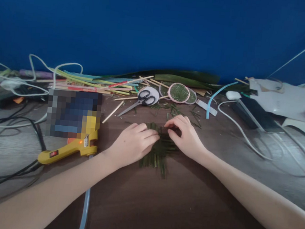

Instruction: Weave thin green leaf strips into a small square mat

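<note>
In front of me a crossed, woven-looking mat of narrow green leaf strips (154, 157) lies on the dark brown table. My left hand (135, 143) rests over its left side, fingers together and closed on the strips. At the upper right of the mat is my right hand (185, 135), its thumb and forefinger curled into a pinch. Whatever lies between those two fingertips is too small to make out. Strip ends stick out below my left hand and under my right hand. Green scraps (195, 116) are scattered just beyond.
Scissors (141, 100) lie beyond my hands, near a round pink-rimmed piece with green filling (179, 93). A yellow glue gun (71, 150) with a lit orange light is on the left, among cables (34, 125). Sticks (112, 111), a phone (260, 115) and white paper (284, 101) lie around.
</note>
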Demonstrator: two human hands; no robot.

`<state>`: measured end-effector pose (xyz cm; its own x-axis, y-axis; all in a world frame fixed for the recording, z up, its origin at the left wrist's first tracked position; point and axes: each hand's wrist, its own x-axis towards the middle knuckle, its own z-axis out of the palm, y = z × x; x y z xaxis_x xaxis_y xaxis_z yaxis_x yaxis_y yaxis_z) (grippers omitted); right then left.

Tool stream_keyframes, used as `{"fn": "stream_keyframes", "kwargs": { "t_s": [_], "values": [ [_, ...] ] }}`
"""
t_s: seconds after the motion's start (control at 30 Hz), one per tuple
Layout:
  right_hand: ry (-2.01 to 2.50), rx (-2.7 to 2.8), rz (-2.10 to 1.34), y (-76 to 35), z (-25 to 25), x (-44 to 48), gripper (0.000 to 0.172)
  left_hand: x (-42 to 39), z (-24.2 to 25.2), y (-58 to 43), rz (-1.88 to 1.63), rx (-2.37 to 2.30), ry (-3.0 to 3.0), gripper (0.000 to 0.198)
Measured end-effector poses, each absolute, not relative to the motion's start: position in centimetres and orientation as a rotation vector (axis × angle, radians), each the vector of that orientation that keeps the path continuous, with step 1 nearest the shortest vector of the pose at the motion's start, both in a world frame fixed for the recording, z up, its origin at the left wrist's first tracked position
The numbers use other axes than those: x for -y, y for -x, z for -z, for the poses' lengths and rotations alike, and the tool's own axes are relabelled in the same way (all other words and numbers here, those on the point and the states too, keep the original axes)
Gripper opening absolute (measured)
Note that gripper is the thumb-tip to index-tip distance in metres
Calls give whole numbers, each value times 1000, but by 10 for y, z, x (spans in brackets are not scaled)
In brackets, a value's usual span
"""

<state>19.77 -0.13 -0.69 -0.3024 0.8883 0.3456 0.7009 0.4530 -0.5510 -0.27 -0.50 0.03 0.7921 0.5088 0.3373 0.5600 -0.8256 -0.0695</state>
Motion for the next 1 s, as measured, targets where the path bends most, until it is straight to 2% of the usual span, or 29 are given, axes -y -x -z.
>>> {"fn": "stream_keyframes", "kwargs": {
  "t_s": [0.33,1.0],
  "values": [
    [1297,2154,-431,-204,3,-1,8,6,-1,4,484,770,2779,23],
    [1271,2189,-493,-209,2,-5,14,5,-1,6,443,775,2813,25]
  ]
}}
